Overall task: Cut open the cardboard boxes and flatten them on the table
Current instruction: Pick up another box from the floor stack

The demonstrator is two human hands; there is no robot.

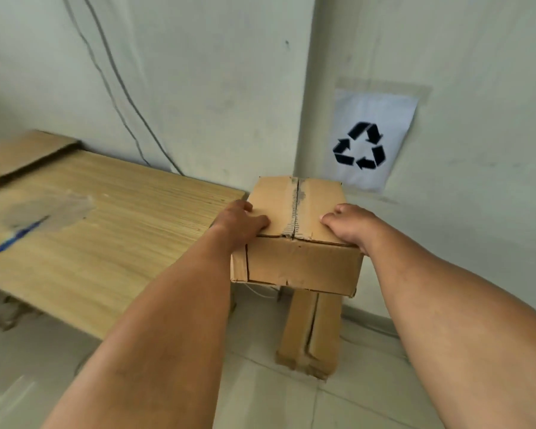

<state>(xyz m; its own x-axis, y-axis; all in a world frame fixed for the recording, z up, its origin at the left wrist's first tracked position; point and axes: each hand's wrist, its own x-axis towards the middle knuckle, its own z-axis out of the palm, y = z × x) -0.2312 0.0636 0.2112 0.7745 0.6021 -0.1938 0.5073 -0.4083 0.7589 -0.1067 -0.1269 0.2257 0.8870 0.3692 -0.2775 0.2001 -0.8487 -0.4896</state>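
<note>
A closed brown cardboard box (294, 261) is held in the air just past the right end of the wooden table (106, 230), its top seam showing torn tape. My left hand (240, 221) grips its left top edge, thumb on the top flap. My right hand (347, 226) grips its right top edge the same way. A second cardboard box (310, 332) stands on the floor below the held one. A blue-handled cutter (16, 236) lies blurred on the table's left part.
Flattened cardboard (19, 153) lies at the table's far left corner. A sheet with a recycling symbol (365, 140) is taped to the wall behind the box. Cables (112, 78) run down the wall. The tiled floor (291, 404) lies below.
</note>
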